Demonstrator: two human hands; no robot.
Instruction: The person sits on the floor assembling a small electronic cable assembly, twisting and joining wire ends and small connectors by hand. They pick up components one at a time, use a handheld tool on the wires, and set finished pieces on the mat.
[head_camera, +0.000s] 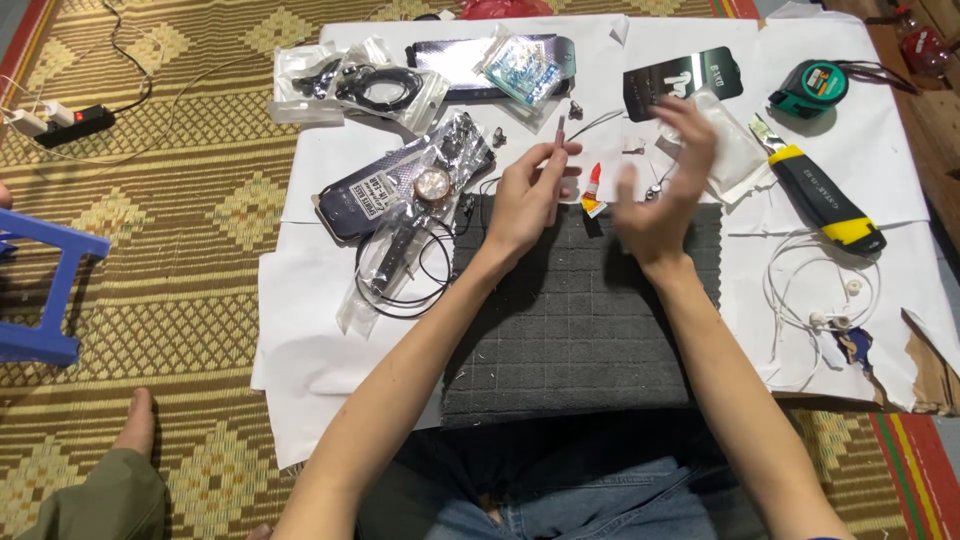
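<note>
Left hand (525, 195) pinches a thin metal tool (560, 135) upright near the grey mat's (570, 330) far edge. It looks light, stiff and slippery, best gripped low on the shaft. Right hand (665, 185) is blurred, fingers spread, holding nothing I can see, beside the glue tube (594, 187).
</note>
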